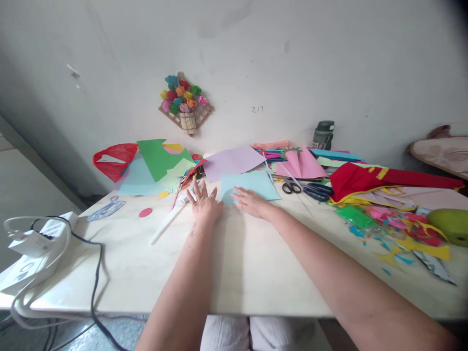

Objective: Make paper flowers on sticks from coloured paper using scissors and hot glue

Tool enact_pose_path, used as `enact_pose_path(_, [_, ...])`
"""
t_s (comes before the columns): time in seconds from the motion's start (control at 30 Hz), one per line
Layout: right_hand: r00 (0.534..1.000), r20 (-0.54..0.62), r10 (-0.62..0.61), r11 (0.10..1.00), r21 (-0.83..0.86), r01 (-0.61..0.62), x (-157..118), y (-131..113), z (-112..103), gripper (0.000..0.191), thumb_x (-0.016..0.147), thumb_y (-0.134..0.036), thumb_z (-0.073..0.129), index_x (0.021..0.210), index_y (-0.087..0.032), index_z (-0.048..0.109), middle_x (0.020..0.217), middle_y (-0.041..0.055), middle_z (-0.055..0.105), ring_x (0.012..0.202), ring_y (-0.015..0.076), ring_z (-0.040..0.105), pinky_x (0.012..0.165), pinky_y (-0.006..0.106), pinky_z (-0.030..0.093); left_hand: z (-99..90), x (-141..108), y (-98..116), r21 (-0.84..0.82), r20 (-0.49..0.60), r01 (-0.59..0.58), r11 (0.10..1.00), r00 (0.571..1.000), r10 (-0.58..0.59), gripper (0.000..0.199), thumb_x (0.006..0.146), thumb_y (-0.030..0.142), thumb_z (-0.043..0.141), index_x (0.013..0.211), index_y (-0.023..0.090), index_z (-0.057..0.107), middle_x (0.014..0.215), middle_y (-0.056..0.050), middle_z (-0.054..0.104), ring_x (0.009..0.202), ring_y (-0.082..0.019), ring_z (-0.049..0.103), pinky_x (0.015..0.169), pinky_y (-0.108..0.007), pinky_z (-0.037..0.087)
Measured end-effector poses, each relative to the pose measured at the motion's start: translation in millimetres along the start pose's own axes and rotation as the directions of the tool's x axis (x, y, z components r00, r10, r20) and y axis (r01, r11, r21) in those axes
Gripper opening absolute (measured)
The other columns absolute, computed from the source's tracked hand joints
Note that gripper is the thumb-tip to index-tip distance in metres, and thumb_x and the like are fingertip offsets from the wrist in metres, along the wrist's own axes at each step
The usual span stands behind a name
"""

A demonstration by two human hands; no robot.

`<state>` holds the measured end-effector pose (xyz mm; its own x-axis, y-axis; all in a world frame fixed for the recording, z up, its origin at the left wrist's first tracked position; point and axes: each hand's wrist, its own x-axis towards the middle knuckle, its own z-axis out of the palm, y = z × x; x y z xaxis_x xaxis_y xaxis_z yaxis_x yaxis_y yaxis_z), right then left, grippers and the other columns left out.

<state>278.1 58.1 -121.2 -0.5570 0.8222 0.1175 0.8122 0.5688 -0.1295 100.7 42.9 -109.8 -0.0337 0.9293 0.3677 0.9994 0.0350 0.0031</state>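
Beyond roomy tabletop (270, 273), left hand (204, 204) splays beside a blue sheet (252, 181), right hand (251, 202) flat across its near edge.

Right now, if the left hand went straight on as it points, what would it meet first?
The left hand would probably meet the dark clutter by the red paper just ahead, though depth is unclear.

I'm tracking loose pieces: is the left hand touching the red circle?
Apart: the head view shows tabletop and a white strip between the left hand and the red circle.
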Motion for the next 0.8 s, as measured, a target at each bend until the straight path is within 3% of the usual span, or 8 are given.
enact_pose_path(0.1, [0.996,0.089,-0.025,0.999,0.024,0.023,3.1,-8.4,5.1,0.049,0.087,-0.04,0.018,0.132,-0.026,0.029,0.142,-0.0017,0.017,0.13,0.0149,0.01,0.104,0.038,0.01,-5.1,-0.9,-3.5,-0.011,-0.02,0.0,1.0,1.0,0.0,0.049,0.069,0.031,0.048,0.118,0.03,0.049,0.142,0.003,0.016,0.125,-0.028,-0.022,0.096,-0.054,-0.018])
enact_pose_path(0.2, [0.994,0.108,-0.016,1.0,0.023,0.013,3.1,-8.0,7.0,0.05,0.086,-0.043,0.017,0.133,-0.026,0.027,0.142,-0.002,0.016,0.13,0.0145,0.008,0.104,0.038,0.008,-11.4,-2.1,-6.4,-0.029,-0.067,0.011,1.0,0.998,-0.013,0.042,0.072,0.026,0.046,0.113,0.029,0.053,0.143,0.004,0.014,0.126,-0.028,-0.021,0.097,-0.055,-0.016])
enact_pose_path(0.33, [0.994,0.11,-0.008,1.0,0.018,0.006,2.2,-6.5,6.4,0.051,0.086,-0.044,0.016,0.133,-0.028,0.025,0.142,-0.0022,0.014,0.13,0.0142,0.007,0.104,0.037,0.007,-13.3,-2.8,-2.3,-0.07,-0.097,0.001,0.998,0.995,-0.008,0.035,0.077,0.035,0.041,0.107,0.028,0.057,0.142,0.004,0.015,0.127,-0.028,-0.018,0.099,-0.054,-0.014])
enact_pose_path(0.47, [0.993,0.116,-0.009,1.0,-0.006,0.009,2.8,-8.0,6.6,0.05,0.087,-0.042,0.017,0.134,-0.028,0.023,0.142,-0.0027,0.014,0.13,0.0145,0.007,0.104,0.037,0.006,-5.0,-2.1,6.4,-0.031,-0.135,-0.085,0.996,0.988,0.08,0.038,0.076,0.042,0.042,0.106,0.026,0.059,0.142,0.002,0.016,0.127,-0.027,-0.017,0.099,-0.051,-0.017])
enact_pose_path(0.57, [0.993,0.122,0.0,1.0,-0.01,0.001,3.0,-8.9,6.2,0.05,0.087,-0.041,0.017,0.134,-0.028,0.022,0.142,-0.0031,0.014,0.13,0.015,0.006,0.104,0.037,0.007,2.7,-0.8,8.7,0.0,-0.11,-0.106,0.994,0.988,0.105,0.041,0.073,0.045,0.045,0.107,0.027,0.058,0.142,0.001,0.018,0.127,-0.027,-0.018,0.098,-0.051,-0.017])
enact_pose_path(0.8, [0.982,0.179,0.062,0.998,0.01,-0.065,-0.6,-11.5,-5.0,0.045,0.087,-0.037,0.022,0.132,-0.035,0.024,0.142,-0.0074,0.01,0.13,0.0175,-0.001,0.103,0.045,0.0,9.8,2.7,5.0,-0.028,-0.019,0.0,1.0,1.0,0.0,0.04,0.071,0.048,0.044,0.106,0.034,0.058,0.14,0.005,0.021,0.125,-0.029,-0.021,0.096,-0.055,-0.016])
